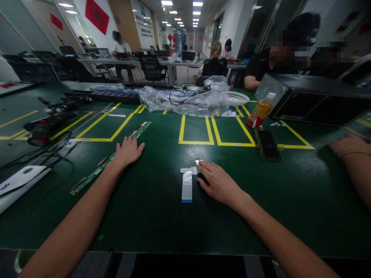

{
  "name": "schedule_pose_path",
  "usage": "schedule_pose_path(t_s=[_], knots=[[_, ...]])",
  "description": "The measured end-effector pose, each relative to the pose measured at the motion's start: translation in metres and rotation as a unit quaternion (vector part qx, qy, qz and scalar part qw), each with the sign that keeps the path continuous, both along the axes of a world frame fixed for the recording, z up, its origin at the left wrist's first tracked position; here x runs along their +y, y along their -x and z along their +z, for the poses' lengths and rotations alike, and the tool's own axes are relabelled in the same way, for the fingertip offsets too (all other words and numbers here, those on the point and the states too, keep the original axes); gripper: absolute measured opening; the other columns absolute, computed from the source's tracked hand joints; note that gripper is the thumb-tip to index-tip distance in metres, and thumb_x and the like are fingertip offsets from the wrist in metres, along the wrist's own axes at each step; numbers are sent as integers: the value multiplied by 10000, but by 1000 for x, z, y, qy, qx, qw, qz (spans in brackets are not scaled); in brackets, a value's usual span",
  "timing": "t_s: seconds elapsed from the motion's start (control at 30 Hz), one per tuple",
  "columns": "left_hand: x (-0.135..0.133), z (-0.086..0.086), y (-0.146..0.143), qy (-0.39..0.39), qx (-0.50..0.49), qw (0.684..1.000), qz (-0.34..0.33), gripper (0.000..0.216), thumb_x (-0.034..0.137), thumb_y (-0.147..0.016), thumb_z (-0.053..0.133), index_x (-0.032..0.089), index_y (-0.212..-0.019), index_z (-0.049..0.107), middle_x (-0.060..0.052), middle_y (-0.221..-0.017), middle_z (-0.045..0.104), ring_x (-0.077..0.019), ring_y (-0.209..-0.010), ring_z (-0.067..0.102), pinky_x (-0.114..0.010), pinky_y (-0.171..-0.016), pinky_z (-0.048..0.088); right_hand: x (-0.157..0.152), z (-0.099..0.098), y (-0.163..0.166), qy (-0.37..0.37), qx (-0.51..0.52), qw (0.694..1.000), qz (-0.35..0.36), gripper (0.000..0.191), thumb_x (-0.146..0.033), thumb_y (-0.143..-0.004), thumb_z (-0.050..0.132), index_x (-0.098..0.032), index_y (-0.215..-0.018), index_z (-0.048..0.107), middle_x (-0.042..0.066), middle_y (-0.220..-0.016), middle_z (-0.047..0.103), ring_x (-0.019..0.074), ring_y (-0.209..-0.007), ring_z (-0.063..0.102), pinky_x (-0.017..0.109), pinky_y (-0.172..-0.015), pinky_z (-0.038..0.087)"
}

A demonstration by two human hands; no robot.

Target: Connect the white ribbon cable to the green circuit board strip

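Note:
My left hand (pixel 128 150) lies palm down over a long, narrow green circuit board (pixel 95 174), with its fingers spread. The board runs slantwise across the table, and its middle is hidden under that hand and wrist. My right hand (pixel 216 180) rests flat with fingers stretched out beside a white flat ribbon cable (pixel 187 187) with a blue end. Its fingertips touch, or nearly touch, the folded silvery-white upper part of the cable. I cannot tell whether that part is tape.
A green table (pixel 156 227) carries yellow tape outlines. Clear plastic wrap (pixel 185 101) lies at the back near a white basket (pixel 236 98). To the right are a drink bottle (pixel 261 111), a dark phone (pixel 268 143), a black case (pixel 315 98) and another person's hand (pixel 349 144).

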State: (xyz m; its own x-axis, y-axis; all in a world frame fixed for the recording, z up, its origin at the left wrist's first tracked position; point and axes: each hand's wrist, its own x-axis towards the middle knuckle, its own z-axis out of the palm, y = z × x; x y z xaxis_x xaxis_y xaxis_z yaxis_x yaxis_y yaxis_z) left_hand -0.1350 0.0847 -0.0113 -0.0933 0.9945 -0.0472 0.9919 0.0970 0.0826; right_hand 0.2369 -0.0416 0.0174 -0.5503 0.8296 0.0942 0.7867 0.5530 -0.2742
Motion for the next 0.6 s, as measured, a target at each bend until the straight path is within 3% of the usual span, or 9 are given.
schedule_pose_path(t_s=[0.17,0.27,0.4,0.5,0.6], knots=[[-27,5,-72,18,-6,983,-182,735,504,-1025,258,-4,-1553,305,-230,-1641,223,-348,-1536,179,-560,-1225,162,-4,3,6,0,-7,1000,21,427,-249,-1018,433,-154,-1416,552,169,-1507,532,295,-1408,471,556,-1144,389],[-47,10,-106,27,-50,947,-318,711,513,-1034,300,48,-1572,291,-191,-1654,209,-302,-1549,146,-524,-1243,102,-8,5,11,3,-10,999,39,427,-243,-1023,424,-153,-1424,539,166,-1520,518,285,-1415,463,550,-1151,374],[-67,19,-126,59,-106,884,-451,640,473,-1050,351,150,-1594,261,-116,-1671,195,-232,-1560,92,-470,-1256,23,-14,6,17,6,-16,999,45,432,-255,-1022,423,-136,-1420,541,182,-1513,522,292,-1407,470,549,-1150,367],[-76,24,-130,79,-129,851,-503,628,450,-1050,389,192,-1603,243,-85,-1676,186,-207,-1559,94,-440,-1260,0,-20,4,22,0,-16,1000,26,459,-263,-1007,441,-112,-1432,529,195,-1512,518,304,-1414,459,539,-1156,365],[-79,25,-131,85,-145,846,-507,643,445,-1045,412,187,-1607,236,-88,-1675,184,-220,-1558,107,-451,-1264,18,-24,1,27,-7,-19,1000,5,484,-254,-1001,436,-73,-1443,514,206,-1518,508,309,-1418,454,515,-1168,365]])
